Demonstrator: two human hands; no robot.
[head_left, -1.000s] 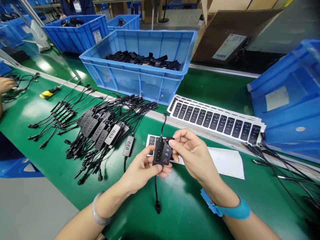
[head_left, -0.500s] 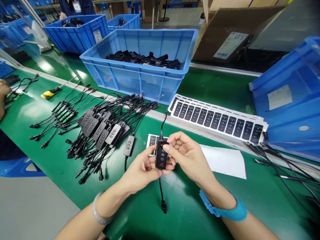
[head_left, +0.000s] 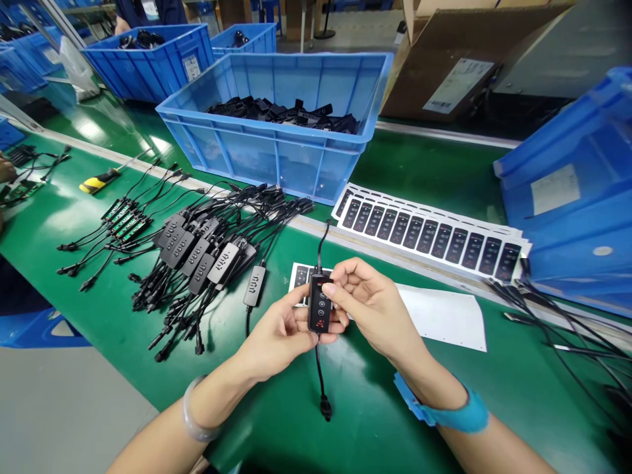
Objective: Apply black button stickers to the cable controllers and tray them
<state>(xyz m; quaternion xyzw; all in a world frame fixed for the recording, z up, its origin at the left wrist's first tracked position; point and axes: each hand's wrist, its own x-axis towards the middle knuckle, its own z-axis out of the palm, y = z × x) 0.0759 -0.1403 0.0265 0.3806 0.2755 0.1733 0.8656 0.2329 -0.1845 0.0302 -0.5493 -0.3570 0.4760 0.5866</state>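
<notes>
My left hand (head_left: 279,336) grips a small black cable controller (head_left: 319,311) from below, its face with white and red markings turned up. My right hand (head_left: 372,309) closes on the controller from the right, thumb pressing its upper face. Black leads run from both ends of the controller, one up toward the belt edge, one hanging down to a plug (head_left: 325,408). Under my hands lies a white sticker backing sheet (head_left: 444,319) with a few black labels left at its left end.
A pile of black controllers with cables (head_left: 207,257) lies to the left on the green belt (head_left: 385,421). Sheets of black labels (head_left: 429,234) lie behind. A blue bin of black parts (head_left: 276,141) stands beyond. Loose cables (head_left: 557,329) lie right. Another person's hand (head_left: 6,171) works far left.
My right hand has laid a black label onto the controller's face and now presses it down. The controller has turned more upright and shifted slightly right.
</notes>
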